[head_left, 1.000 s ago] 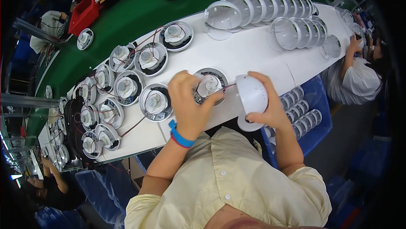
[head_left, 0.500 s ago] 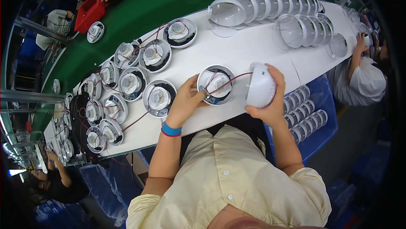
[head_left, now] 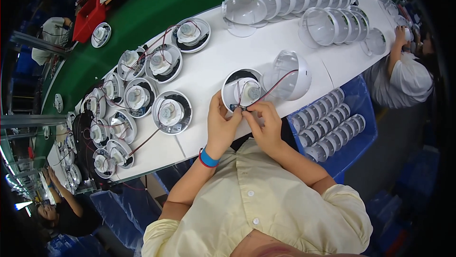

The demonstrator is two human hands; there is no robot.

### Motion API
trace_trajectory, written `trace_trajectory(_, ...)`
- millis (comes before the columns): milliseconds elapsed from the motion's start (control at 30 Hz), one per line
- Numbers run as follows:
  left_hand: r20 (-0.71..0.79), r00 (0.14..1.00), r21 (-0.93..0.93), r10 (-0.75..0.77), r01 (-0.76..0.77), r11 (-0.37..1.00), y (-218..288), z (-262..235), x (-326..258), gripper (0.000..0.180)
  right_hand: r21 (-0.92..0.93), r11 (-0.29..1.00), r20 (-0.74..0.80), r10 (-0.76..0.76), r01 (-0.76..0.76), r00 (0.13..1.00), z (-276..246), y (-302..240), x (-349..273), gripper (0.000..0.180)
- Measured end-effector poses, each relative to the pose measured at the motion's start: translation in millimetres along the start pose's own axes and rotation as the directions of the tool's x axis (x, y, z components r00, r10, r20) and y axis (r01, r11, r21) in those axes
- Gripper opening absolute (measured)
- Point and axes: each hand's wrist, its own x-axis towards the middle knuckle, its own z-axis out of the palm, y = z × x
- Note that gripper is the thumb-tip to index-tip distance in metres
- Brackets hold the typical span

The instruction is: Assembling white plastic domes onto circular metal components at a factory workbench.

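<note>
So the left hand [head_left: 222, 126] was curled around the near-left rim of a round white base [head_left: 229, 96], gap closed, with its thumb tip over at a tiny plug [head_left: 243, 109]. The right hand [head_left: 268, 131] had thumb and forefinger pinched together on that same plug, nothing else in it. Way too small to tell if the plug was seated or not. The base sat open side up on the white table [head_left: 204, 74], just in from the near edge, with a pale round part and some black lining inside.

A red and black wire [head_left: 274, 87] ran from the plug to a white cover [head_left: 302, 80], which was on its side just right of the base, hollow side facing it. More bases [head_left: 186, 110] were bunched toward the table's left end, wires draped between them. Two rows of covers, one longer [head_left: 256, 10] and one shorter [head_left: 319, 26], stood nested along the far edge toward the right end. Past the far edge was a green belt [head_left: 152, 7] with a red bin [head_left: 90, 15] beside it. A blue crate [head_left: 366, 138] holding ring-shaped parts [head_left: 332, 136] was tucked against the near edge, right side.
</note>
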Motion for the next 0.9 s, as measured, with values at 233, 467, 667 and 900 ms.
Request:
trace_trajectory(233,0.028,0.996,-0.030,0.090,-0.090,0.996,0,-2,-1,0.061,-0.006,0.986,-0.005,0.166,-0.166,0.986,-1,-10,10,0.013)
trace_trajectory(467,0.075,0.993,-0.011,0.094,-0.094,0.996,1,-14,5,0.069,-0.269,0.935,0.128,-0.204,0.232,0.971,-20,-7,40,0.011)
trace_trajectory(667,0.069,0.993,-0.020,0.093,-0.092,0.996,2,-12,3,0.075,-0.267,0.926,0.156,-0.232,0.268,0.960,-19,4,38,0.010)
trace_trajectory(900,0.086,0.991,0.050,0.103,-0.108,0.993,5,-14,8,0.079,-0.213,0.903,0.156,-0.344,0.372,0.926,-15,15,41,0.008)
